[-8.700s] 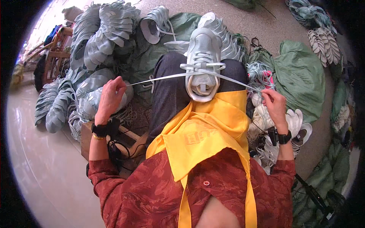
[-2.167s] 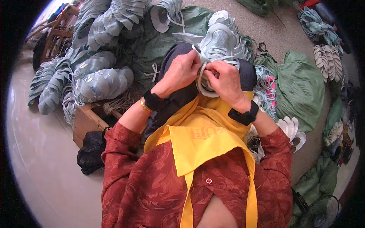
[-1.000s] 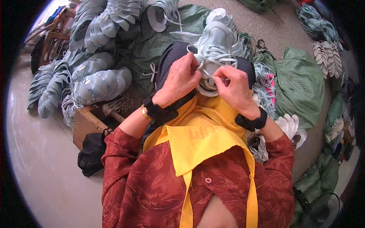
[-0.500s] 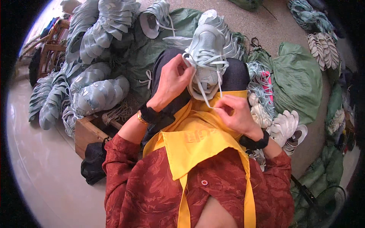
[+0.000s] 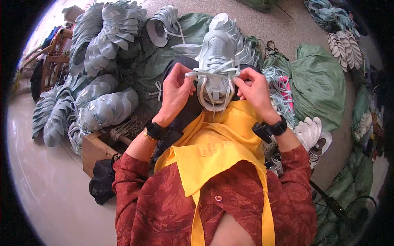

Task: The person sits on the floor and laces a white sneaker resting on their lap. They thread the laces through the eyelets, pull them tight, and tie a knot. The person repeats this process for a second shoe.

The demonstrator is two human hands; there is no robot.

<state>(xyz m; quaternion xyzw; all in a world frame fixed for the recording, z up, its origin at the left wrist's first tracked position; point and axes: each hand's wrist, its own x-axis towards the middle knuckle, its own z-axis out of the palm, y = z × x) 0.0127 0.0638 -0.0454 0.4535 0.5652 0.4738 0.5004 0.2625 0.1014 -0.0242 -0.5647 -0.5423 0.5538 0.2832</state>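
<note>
A pale grey sneaker (image 5: 215,65) rests on the person's lap, on dark trousers above a yellow apron (image 5: 217,151), with its toe pointing far and its heel opening near. Its long axis therefore runs near to far, straight between the two hands. A white lace (image 5: 211,74) crosses the upper from left to right, at right angles to that axis, with loose ends hanging down toward the heel.

The left hand (image 5: 175,92) sits just left of the shoe, its fingers (image 5: 186,78) pinched together on the left end of the lace. The right hand (image 5: 254,92) sits just right of the shoe, its fingers (image 5: 242,80) likewise closed on the right end. Both hands lie about equally close to the shoe, one on each side, so the lace is stretched level across the eyelets between them.

To the far left stand stacks of grey shoe uppers (image 5: 106,37), and a wooden crate (image 5: 96,149) sits near left on the floor. A green sack (image 5: 322,86) lies to the right, with a bundle of white soles (image 5: 314,135) just near it.
</note>
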